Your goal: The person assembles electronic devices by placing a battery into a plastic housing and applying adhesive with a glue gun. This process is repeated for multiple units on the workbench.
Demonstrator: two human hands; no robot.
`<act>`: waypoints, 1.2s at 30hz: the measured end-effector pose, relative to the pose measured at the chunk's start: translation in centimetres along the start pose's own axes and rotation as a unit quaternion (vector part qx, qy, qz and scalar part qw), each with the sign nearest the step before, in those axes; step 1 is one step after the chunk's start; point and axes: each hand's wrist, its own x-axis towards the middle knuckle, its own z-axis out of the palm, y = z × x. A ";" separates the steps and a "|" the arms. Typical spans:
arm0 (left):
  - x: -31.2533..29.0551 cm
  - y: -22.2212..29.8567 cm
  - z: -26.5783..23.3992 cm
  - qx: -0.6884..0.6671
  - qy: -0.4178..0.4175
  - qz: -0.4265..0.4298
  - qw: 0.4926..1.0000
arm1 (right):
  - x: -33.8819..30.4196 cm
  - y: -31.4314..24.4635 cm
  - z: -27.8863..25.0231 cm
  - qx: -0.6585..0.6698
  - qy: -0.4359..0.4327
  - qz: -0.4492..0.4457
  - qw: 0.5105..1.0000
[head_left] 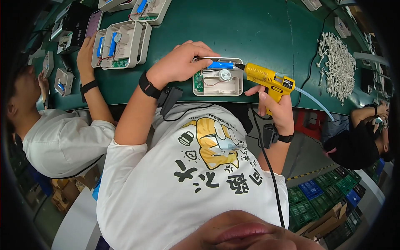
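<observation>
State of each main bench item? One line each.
Rectangular white plastic housing: open side up.
Blue cylindrical battery: in housing, left hand at one end.
Yellow plastic glue gun: in right hand, nozzle at battery's other end.
White housings, upper left: stacked, top one open.
Small white parts, right: loose, heaped.

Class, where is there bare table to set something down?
The widest bare patch of green table lies beyond the open case and glue gun, right of the stacked cases. A smaller one lies between that stack and the left wrist strap. Crowded: around the open case, between left hand and right hand, and at the white pile.
</observation>
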 end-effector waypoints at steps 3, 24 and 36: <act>0.6 0.6 -0.8 -0.017 -0.035 0.000 0.999 | 0.5 0.7 -0.4 0.009 -0.019 -0.028 0.999; 7.0 1.9 0.3 0.163 0.256 -0.025 0.952 | 2.4 6.2 -2.8 0.252 0.054 -0.257 0.932; 14.3 -2.9 0.2 -0.031 0.314 0.034 0.948 | 2.5 6.5 -2.2 0.252 0.054 -0.254 0.932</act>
